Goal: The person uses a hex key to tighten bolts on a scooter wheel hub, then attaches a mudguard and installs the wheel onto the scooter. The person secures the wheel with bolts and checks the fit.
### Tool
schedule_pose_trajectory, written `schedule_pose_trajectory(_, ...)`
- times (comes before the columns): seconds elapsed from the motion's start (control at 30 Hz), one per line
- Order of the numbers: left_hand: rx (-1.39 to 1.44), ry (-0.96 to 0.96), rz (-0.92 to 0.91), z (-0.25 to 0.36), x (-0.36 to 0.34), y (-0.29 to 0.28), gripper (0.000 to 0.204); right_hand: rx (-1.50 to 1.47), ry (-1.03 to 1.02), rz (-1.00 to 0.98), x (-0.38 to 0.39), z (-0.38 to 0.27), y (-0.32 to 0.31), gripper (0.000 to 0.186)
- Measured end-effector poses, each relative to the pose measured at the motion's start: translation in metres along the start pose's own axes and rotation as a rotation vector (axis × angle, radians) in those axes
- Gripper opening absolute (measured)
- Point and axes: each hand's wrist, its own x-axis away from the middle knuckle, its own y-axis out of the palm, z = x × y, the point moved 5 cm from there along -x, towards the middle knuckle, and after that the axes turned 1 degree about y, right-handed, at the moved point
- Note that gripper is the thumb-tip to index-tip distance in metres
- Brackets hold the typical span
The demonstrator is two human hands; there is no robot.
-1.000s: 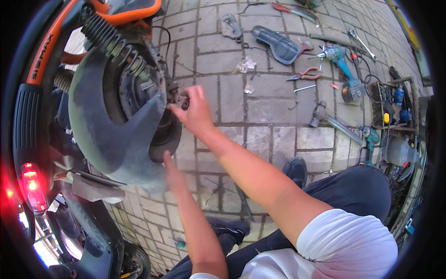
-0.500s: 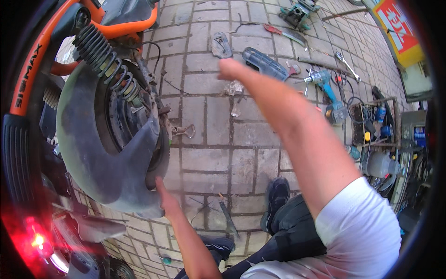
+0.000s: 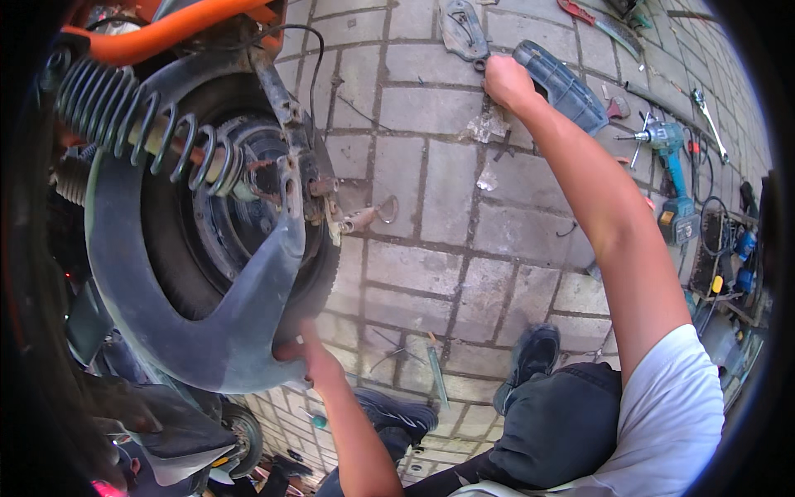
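Observation:
On the left stands a scooter's rear wheel with a dark tyre [image 3: 325, 277], partly covered by a grey plastic mudguard [image 3: 224, 344]. My left hand [image 3: 323, 364] is closed around the mudguard's lower edge, close to the tyre. A coil-spring shock absorber [image 3: 149, 128] and a rusty metal bracket [image 3: 291, 178] sit over the wheel hub. My right arm stretches far forward, and my right hand [image 3: 508, 81] is closed low over the paving. A small dark ring-shaped end [image 3: 479, 65] shows at its fingers; the rest is hidden. Beside it lie a flat grey metal plate [image 3: 464, 31] and a dark plastic cover [image 3: 563, 87].
To the right are a blue cordless impact driver [image 3: 671, 170], a ratchet wrench [image 3: 710, 124] and a crate [image 3: 720, 257] of tools. A red-handled knife [image 3: 600, 25] lies far off. Near my shoes [image 3: 534, 356] is a thin strip [image 3: 437, 373]. An orange frame tube [image 3: 166, 31] crosses the upper left.
My view has shifted, moving the floor things rightward and up. My right hand has come down beside the metal plate and closed. My left hand stays at the mudguard's lower edge.

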Motion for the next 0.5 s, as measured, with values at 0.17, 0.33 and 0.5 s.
schedule_pose_trajectory(0.17,0.184,0.085,0.009,-0.03,-0.008,-0.002,0.064,-0.104,-0.052,-0.047,0.015,-0.003,-0.023,0.024)
schedule_pose_trajectory(0.33,0.179,0.061,0.024,-0.025,-0.005,-0.005,0.066,-1.044,-0.23,-0.407,0.1,-0.104,-0.044,0.038)
schedule_pose_trajectory(0.5,0.194,0.0,-0.009,-0.012,-0.005,0.004,0.06,-1.371,-0.03,-0.672,0.152,-0.171,-0.037,0.057)
